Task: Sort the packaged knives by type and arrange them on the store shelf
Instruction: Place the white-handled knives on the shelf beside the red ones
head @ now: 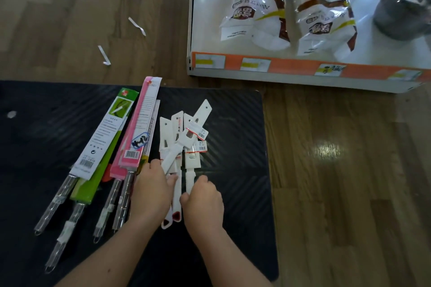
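Both forearms reach forward over the black mat [235,193]. The left hand [151,185] curls its fingers round handles of the white knives [186,142] heaped mid-mat. The right hand [204,202] pinches one neighbouring handle.

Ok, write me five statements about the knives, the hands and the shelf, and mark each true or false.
1. The left hand and right hand both grip the white knives. True.
2. The long knives lie to the right of the white knives. False: they lie to their left.
3. Two bags are on the shelf. True.
4. Some knives are already on the shelf. False: all lie on the mat.
5. Paper strips lie on the floor. True.
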